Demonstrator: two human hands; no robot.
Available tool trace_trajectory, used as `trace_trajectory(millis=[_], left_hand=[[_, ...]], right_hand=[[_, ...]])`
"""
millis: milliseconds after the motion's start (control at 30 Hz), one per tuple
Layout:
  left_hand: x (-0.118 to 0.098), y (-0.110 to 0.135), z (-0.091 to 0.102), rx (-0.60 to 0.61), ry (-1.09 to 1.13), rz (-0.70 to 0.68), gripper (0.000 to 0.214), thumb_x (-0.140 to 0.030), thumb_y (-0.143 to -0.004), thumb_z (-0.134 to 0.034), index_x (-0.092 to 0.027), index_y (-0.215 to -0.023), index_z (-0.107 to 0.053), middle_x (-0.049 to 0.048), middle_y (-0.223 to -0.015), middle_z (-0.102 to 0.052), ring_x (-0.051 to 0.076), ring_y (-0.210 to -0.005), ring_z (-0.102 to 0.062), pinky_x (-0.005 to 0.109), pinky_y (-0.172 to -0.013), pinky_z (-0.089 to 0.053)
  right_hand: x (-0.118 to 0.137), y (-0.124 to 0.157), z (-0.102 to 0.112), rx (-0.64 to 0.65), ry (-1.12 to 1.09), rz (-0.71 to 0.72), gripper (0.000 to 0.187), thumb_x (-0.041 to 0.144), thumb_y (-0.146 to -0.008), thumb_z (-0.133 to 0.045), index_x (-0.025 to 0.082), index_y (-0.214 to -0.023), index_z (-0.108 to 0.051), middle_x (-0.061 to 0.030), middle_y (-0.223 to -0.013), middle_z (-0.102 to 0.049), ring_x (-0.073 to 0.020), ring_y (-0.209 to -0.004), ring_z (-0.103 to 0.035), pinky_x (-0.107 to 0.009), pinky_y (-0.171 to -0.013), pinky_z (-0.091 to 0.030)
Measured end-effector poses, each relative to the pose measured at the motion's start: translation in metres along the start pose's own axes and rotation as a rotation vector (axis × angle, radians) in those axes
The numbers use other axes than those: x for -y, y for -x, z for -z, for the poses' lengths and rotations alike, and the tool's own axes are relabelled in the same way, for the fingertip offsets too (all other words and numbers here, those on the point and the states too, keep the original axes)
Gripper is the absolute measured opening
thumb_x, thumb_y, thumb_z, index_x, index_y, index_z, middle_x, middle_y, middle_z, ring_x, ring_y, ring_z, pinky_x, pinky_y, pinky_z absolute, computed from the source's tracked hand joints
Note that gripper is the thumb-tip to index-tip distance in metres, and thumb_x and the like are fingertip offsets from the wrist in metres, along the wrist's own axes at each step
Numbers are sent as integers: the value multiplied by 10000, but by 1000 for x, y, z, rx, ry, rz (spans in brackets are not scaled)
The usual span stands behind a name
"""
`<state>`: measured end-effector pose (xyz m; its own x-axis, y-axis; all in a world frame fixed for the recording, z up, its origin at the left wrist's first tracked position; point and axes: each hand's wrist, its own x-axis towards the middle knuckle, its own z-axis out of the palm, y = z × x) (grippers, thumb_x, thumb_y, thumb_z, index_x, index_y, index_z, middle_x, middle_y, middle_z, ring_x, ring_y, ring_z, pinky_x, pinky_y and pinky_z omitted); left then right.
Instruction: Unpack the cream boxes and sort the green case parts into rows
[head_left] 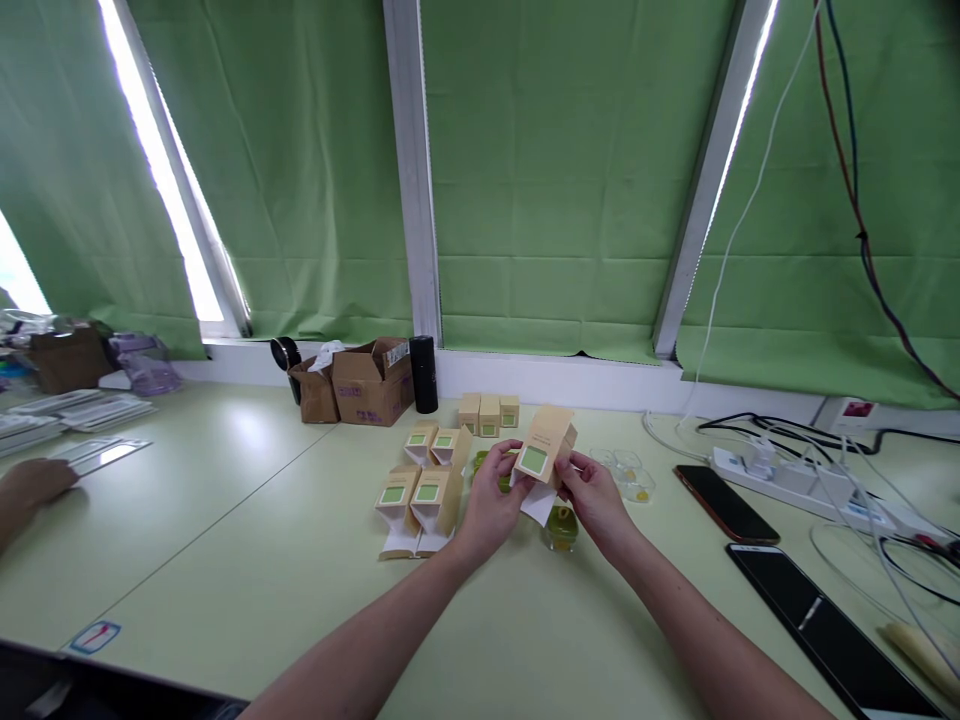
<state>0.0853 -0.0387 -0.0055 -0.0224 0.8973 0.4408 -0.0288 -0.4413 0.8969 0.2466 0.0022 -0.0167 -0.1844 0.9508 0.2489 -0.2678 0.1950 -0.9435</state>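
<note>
Four flap-open cartons (438, 492) standing at left; three boxes (490, 416) sitting behind; two dark devices (725, 503) lying at right. Left hand (489, 503) and right hand (600, 500) holding one tilted carton (549, 435) above table (285, 560), fingers spread narrowly, pinching its lower end.

So both bare arms reach in from the bottom of the view, left arm (390, 625) slanting rightward and right arm (697, 610) slanting leftward, with the left hand (491, 500) and right hand (596, 497) pretty close together out front, fingers curled in, kinda pinching.
</note>
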Motion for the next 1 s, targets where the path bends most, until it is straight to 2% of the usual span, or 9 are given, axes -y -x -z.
trace_trajectory(millis=[100, 200, 333, 500, 700, 867, 1000], left_hand=[[1, 0, 0, -24, -9, -15, 459, -317, -839, -764, -216, -1226, -539, 113, -1165, -750, 280, -1136, -700, 369, -880, -574], [2, 0, 0, -17, 11, -7, 522, -320, -800, -803, -212, -1238, -541, 122, -1178, -745, 289, -1139, -699, 376, -896, -568], [2, 1, 2, 17, 77, 48, 685, -375, -738, -881, -203, -1297, -525, 142, -1197, -743, 311, -1137, -699, 378, -906, -559], [0, 3, 1, 58, 150, 100, 885, -390, -637, -956, -220, -1369, -489, 120, -1157, -754, 299, -1054, -710, 358, -851, -555], [-8, 4, 0, 81, 311, 186, 679, -460, -760, -872, -204, -1304, -557, 122, -1235, -727, 282, -1118, -681, 358, -926, -514], [-7, 2, 4, 76, 409, 229, 606, -422, -727, -889, -177, -1221, -637, 97, -1112, -760, 242, -1005, -684, 329, -895, -487], [-4, 1, 7, 10, 418, 269, 536, -389, -717, -898, -166, -1154, -681, 81, -982, -771, 207, -870, -685, 321, -848, -491]], right_hand=[[-3, -1, 1, 37, -9, -8, 568, 679, -709, -830, 175, -964, -771, -18, -659, -684, -114, -525, -417, -254, -501, -301], [-3, -2, 2, 40, 3, -16, 563, 683, -710, -825, 169, -934, -774, -16, -635, -660, -122, -543, -424, -258, -510, -302], [1, -2, 3, 4, 15, -44, 584, 732, -706, -797, 171, -863, -768, -23, -638, -662, -128, -551, -449, -268, -522, -320], [6, 2, 2, -24, 6, -93, 581, 746, -693, -796, 182, -824, -748, -27, -637, -666, -131, -529, -484, -272, -508, -344], [10, 4, 1, -97, 66, -83, 594, 737, -647, -825, 166, -796, -752, -37, -617, -677, -143, -518, -506, -273, -491, -345], [12, 6, 0, -155, 37, -82, 631, 679, -637, -864, 147, -966, -787, -90, -771, -779, -210, -616, -644, -292, -523, -455], [12, 6, 0, -183, -11, -73, 586, 606, -625, -905, 170, -999, -792, -106, -924, -819, -259, -750, -740, -334, -621, -570]])
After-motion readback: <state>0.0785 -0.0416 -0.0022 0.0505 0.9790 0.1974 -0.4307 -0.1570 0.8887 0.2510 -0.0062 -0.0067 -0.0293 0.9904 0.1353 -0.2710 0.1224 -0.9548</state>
